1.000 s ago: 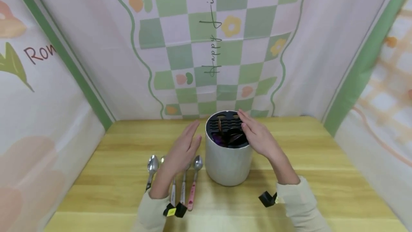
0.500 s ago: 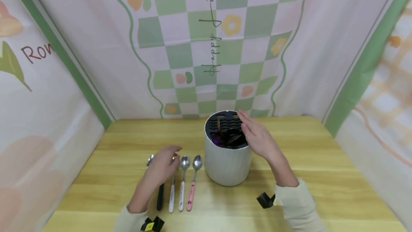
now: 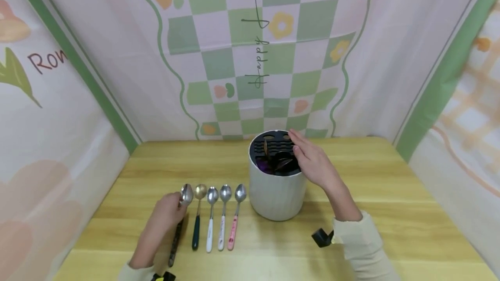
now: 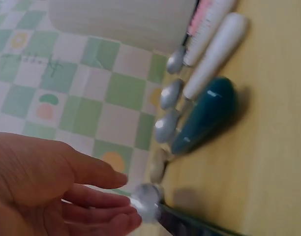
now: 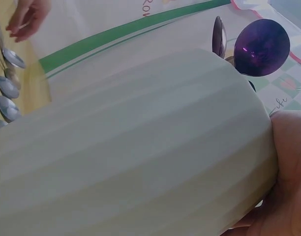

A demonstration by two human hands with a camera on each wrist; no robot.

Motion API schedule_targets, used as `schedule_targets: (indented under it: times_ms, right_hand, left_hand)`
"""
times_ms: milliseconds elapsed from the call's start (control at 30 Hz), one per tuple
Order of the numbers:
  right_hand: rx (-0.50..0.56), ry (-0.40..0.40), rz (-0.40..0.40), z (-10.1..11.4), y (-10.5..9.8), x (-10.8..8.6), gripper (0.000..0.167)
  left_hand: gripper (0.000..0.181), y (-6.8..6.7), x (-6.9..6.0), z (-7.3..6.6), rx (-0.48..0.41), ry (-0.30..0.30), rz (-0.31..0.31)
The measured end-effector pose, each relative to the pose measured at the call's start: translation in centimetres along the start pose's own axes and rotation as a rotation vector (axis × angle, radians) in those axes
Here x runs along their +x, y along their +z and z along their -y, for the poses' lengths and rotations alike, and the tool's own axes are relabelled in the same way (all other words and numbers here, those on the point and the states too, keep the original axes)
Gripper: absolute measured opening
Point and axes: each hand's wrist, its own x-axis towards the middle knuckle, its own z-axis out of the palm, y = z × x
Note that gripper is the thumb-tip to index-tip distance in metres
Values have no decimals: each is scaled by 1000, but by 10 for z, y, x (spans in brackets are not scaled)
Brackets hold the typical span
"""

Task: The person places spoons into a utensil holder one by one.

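My left hand [image 3: 167, 211] hovers beside the leftmost spoon [image 3: 175, 240], which has a dark patterned handle and a shiny bowl. In the left wrist view the thumb and fingers [image 4: 99, 201] are apart, with the spoon bowl [image 4: 146, 200] just past the fingertips; whether they touch it I cannot tell. My right hand [image 3: 317, 164] rests with fairly straight fingers against the right side of a white ribbed utensil holder [image 3: 277, 198]. Its black slotted top [image 3: 273, 142] has dark utensils in it, one with a purple bowl [image 5: 262, 47].
Right of the leftmost spoon lie a gold spoon with a dark green handle [image 3: 196, 233], two white-handled spoons [image 3: 209, 235] and a pink-handled spoon [image 3: 232, 231], side by side on the wooden table [image 3: 351, 263]. A checked cloth backdrop [image 3: 250, 64] stands behind.
My left hand has moved from beside the holder leftward and down, over the spoons to the leftmost one. The right hand stays at the holder.
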Motion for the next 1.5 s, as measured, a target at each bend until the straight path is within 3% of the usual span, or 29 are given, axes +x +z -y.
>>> schedule_targets:
  times_ms: [67, 200, 400, 833, 1133, 1500]
  right_hand:
    - [1, 1, -1, 0, -1, 0, 49]
    - [3, 4, -3, 0, -1, -1, 49]
    - [5, 3, -7, 1, -1, -1, 48]
    - [9, -7, -15, 2, 0, 2, 48]
    - [8, 5, -14, 0, 0, 0, 48]
    - [2, 12, -20, 2, 0, 0, 48]
  left_hand:
    - [9, 1, -4, 2, 7, -55, 58]
    - [15, 2, -7, 4, 49, -99, 134]
    - [21, 6, -6, 7, 70, -98, 140]
    - [13, 0, -5, 14, -93, -127, 116]
    - [15, -21, -9, 0, -99, -47, 48]
    - [12, -31, -10, -30, -151, 133, -49]
